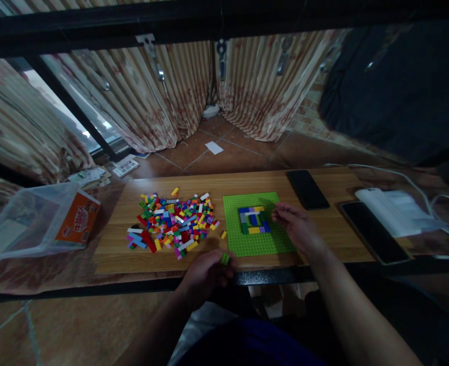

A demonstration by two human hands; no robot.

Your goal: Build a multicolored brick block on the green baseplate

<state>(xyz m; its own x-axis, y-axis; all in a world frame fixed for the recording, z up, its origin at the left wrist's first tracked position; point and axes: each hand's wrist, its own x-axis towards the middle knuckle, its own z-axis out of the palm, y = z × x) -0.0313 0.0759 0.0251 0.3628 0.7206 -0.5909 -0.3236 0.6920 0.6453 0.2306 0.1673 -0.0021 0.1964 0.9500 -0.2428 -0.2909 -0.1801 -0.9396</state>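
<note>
Two bare hands show in my remote head view. Near the table's (110, 256) front edge, the left hand (206, 273) pinches a light green toy brick (225, 258) between thumb and fingers. The right hand (297, 226) reaches over the right side of a green studded baseplate (257, 245), fingertips drawn together; I cannot tell whether they grip anything. On the baseplate sits a multicoloured brick build (254, 220). I see loose bricks (179, 219) heaped left of it, and a black smartphone (307, 189) beyond the right hand.
</note>
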